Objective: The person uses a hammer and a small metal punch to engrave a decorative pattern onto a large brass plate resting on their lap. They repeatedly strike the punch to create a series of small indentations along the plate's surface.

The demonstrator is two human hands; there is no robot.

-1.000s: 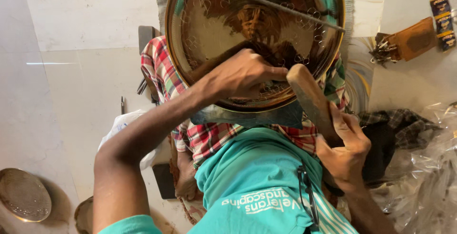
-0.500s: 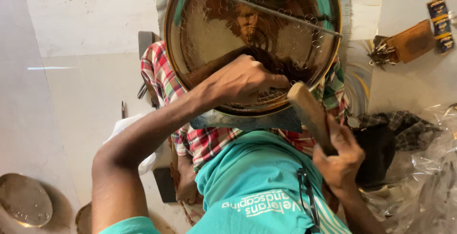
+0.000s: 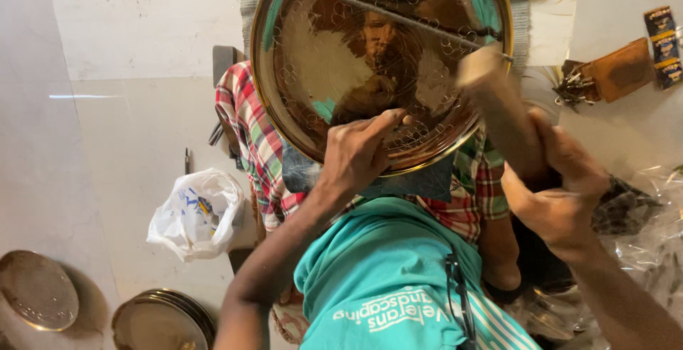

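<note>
Since the earlier frame the wooden mallet (image 3: 498, 101) has swung up in the right hand (image 3: 562, 193), whose grip is wrapped around its handle, while the left hand (image 3: 359, 154) pinches a small punch against the stiff, thin, dent-prone brass plate (image 3: 320, 51) on the lap, probably best steadied by its rim.

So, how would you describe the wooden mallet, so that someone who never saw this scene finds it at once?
Start from the big round brass plate resting on the person's lap. At its right rim, the right hand grips a thick pale wooden mallet, its blunt head over the plate's edge. It is the only wooden tool there; the left hand holds only a thin tool against the plate.
</note>
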